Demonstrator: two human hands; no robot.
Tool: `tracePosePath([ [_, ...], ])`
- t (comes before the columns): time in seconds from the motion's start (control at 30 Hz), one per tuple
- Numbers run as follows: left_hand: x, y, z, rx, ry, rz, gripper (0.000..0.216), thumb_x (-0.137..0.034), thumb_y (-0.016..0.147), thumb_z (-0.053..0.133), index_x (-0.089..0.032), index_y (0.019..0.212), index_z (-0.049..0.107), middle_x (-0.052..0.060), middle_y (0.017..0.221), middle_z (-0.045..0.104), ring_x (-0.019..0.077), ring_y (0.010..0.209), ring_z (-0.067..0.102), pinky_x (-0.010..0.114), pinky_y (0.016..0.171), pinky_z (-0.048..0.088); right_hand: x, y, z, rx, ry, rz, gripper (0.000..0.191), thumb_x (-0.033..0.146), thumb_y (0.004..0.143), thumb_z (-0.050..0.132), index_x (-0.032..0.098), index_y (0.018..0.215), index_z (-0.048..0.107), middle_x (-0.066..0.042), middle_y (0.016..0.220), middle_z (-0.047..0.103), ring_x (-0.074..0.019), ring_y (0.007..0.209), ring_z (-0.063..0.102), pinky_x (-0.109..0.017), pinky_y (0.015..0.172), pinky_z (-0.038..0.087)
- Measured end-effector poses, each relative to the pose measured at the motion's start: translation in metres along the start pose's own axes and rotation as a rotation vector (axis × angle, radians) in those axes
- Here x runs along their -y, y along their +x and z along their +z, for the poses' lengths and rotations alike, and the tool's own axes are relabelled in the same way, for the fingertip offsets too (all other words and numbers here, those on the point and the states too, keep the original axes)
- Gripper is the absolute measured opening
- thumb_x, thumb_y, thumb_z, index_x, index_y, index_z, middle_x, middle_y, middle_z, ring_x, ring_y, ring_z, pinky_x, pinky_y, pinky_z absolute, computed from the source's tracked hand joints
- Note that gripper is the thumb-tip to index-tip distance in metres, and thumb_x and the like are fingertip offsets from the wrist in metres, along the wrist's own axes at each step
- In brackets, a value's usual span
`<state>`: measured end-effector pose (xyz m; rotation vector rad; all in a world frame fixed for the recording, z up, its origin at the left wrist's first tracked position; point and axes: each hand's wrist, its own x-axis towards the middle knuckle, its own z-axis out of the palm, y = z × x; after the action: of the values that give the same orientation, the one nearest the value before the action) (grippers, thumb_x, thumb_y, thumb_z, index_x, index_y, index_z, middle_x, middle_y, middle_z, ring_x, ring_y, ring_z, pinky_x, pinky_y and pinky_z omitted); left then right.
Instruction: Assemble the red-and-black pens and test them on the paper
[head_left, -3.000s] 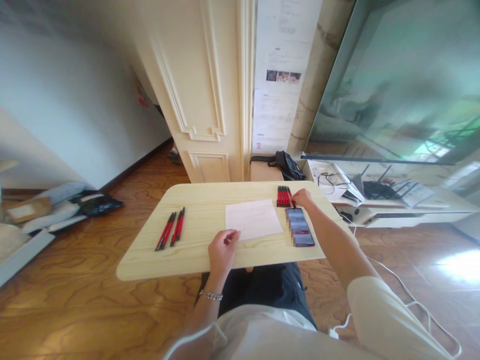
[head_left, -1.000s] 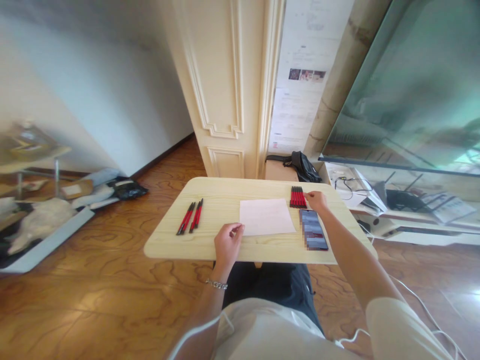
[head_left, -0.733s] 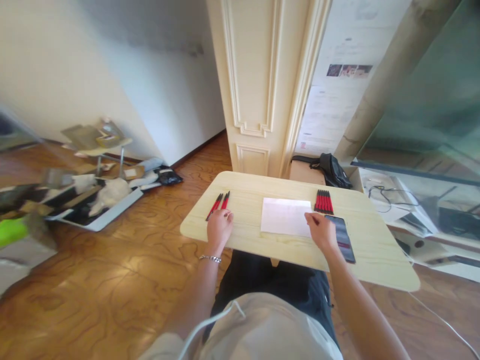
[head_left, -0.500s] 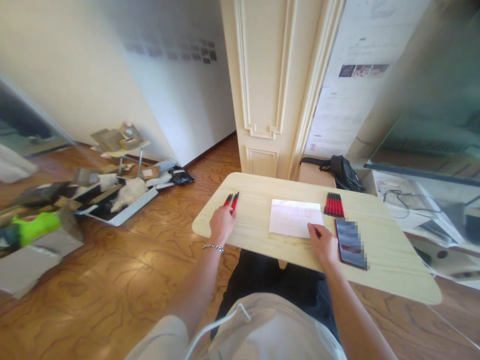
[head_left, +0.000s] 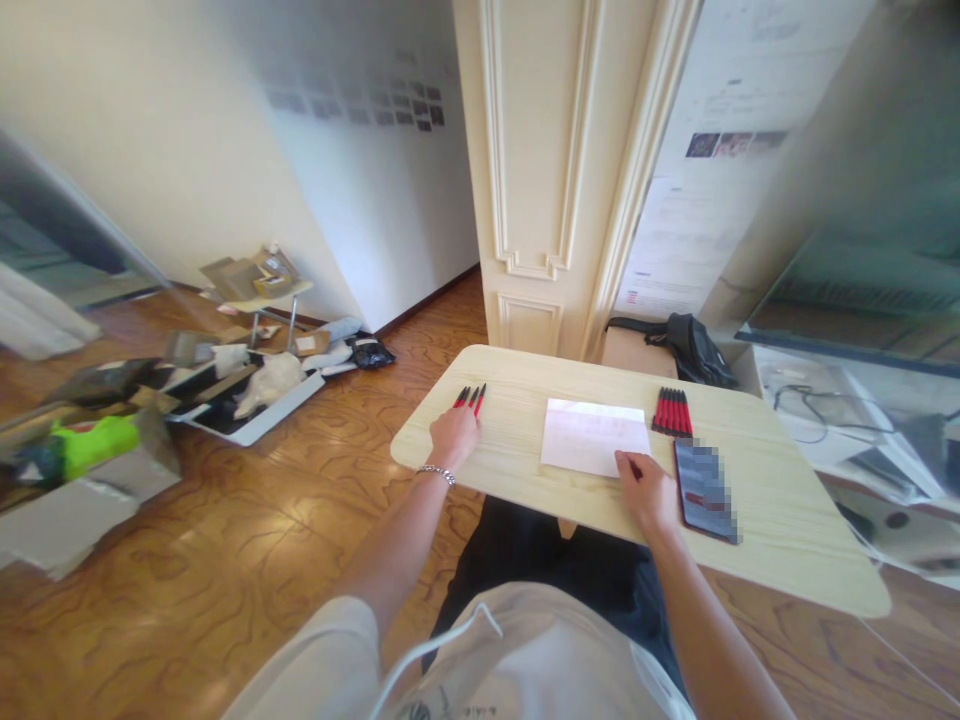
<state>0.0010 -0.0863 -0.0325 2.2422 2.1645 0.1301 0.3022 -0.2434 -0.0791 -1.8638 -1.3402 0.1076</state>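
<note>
My left hand is closed at the left part of the table, around the lower ends of red pens with black tips. About three pen ends stick out beyond its fingers; the rest is hidden under the hand. Close to the front edge, my right hand is curled with its fingertips at the lower right corner of a white sheet of paper. Something small and dark shows between thumb and finger, too hidden to name. Several more red pens lie side by side in a row beyond that hand.
A dark phone-like slab, partly pixelated, lies right of my right hand on the pale wooden table. Behind the table a black bag rests on a seat. Boxes and a white-rimmed tray with packages stand on the floor at left.
The view has swung slightly, so the scene sits a little further right. At my left hand the pen ends are spread differently, with a third showing more clearly. My right hand stays at the paper's corner.
</note>
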Motion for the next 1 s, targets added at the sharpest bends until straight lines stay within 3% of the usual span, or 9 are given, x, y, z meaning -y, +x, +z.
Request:
tracePosePath([
  [0.13, 0.000, -0.004, -0.003, -0.003, -0.095, -0.017, 0.031, -0.037, 0.087, 0.045, -0.018, 0.084, 0.070, 0.014, 0.087, 0.071, 0.0257, 0.083, 0.066, 0.033, 0.071, 0.048, 0.001, 0.000, -0.001, -0.027, 0.005, 0.003, 0.043, 0.050, 0.089, 0.041, 0.017, 0.082, 0.069, -0.007, 0.081, 0.069, -0.0178, 0.068, 0.059, -0.026, 0.065, 0.039],
  [0.23, -0.009, -0.020, 0.002, -0.046, -0.354, 0.056, 0.037, -0.042, 0.088, 0.043, -0.018, 0.076, 0.069, 0.012, 0.076, 0.070, 0.0227, 0.073, 0.065, 0.030, 0.065, 0.046, 0.007, -0.001, -0.003, -0.065, 0.011, 0.009, 0.046, 0.050, 0.090, 0.038, 0.017, 0.084, 0.069, -0.009, 0.080, 0.068, -0.0177, 0.068, 0.058, -0.027, 0.065, 0.040],
  [0.37, -0.050, -0.066, 0.015, 0.040, -0.857, 0.279, 0.043, -0.049, 0.088, 0.042, -0.016, 0.080, 0.068, 0.007, 0.074, 0.070, 0.0191, 0.070, 0.063, 0.026, 0.062, 0.044, 0.027, -0.008, -0.006, -0.048, 0.097, 0.024, 0.046, 0.050, 0.089, 0.038, 0.016, 0.092, 0.070, -0.010, 0.083, 0.068, -0.0189, 0.070, 0.059, -0.029, 0.071, 0.044],
  [0.43, -0.076, -0.093, 0.023, 0.119, -0.986, 0.345, 0.043, -0.050, 0.087, 0.043, -0.016, 0.079, 0.068, 0.005, 0.072, 0.069, 0.0176, 0.068, 0.062, 0.025, 0.060, 0.042, 0.038, -0.012, -0.006, 0.009, 0.192, 0.039, 0.044, 0.050, 0.088, 0.042, 0.017, 0.096, 0.070, -0.011, 0.089, 0.070, -0.0205, 0.076, 0.061, -0.031, 0.075, 0.046],
  [0.53, -0.110, -0.125, 0.030, 0.202, -1.052, 0.420, 0.041, -0.048, 0.088, 0.043, -0.017, 0.078, 0.067, 0.003, 0.071, 0.068, 0.0158, 0.066, 0.060, 0.024, 0.058, 0.040, 0.046, -0.014, -0.003, 0.070, 0.334, 0.141, 0.041, 0.049, 0.084, 0.048, 0.018, 0.101, 0.070, -0.009, 0.090, 0.071, -0.0208, 0.077, 0.063, -0.031, 0.074, 0.048],
  [0.63, -0.128, -0.138, 0.032, 0.240, -1.045, 0.438, 0.038, -0.046, 0.088, 0.043, -0.018, 0.077, 0.067, 0.003, 0.070, 0.067, 0.0153, 0.062, 0.059, 0.025, 0.058, 0.039, 0.045, -0.013, -0.002, 0.098, 0.396, 0.240, 0.037, 0.045, 0.080, 0.055, 0.018, 0.101, 0.069, -0.006, 0.080, 0.072, -0.0199, 0.071, 0.064, -0.030, 0.068, 0.049],
  [0.83, -0.134, -0.133, 0.027, 0.256, -1.021, 0.482, 0.040, -0.046, 0.089, 0.042, -0.018, 0.075, 0.066, 0.002, 0.066, 0.066, 0.0151, 0.058, 0.057, 0.025, 0.055, 0.037, 0.040, 0.000, -0.003, 0.148, 0.359, 0.233, 0.033, 0.041, 0.077, 0.057, 0.017, 0.095, 0.071, -0.005, 0.078, 0.072, -0.0190, 0.071, 0.065, -0.027, 0.065, 0.048],
  [1.0, -0.128, -0.119, 0.022, 0.175, -0.939, 0.523, 0.035, -0.044, 0.089, 0.046, -0.019, 0.081, 0.069, 0.004, 0.073, 0.069, 0.0160, 0.063, 0.060, 0.026, 0.059, 0.039, 0.040, 0.021, -0.004, 0.207, 0.109, 0.187, 0.026, 0.037, 0.079, 0.055, 0.021, 0.088, 0.073, -0.005, 0.078, 0.073, -0.0196, 0.074, 0.066, -0.027, 0.066, 0.045],
])
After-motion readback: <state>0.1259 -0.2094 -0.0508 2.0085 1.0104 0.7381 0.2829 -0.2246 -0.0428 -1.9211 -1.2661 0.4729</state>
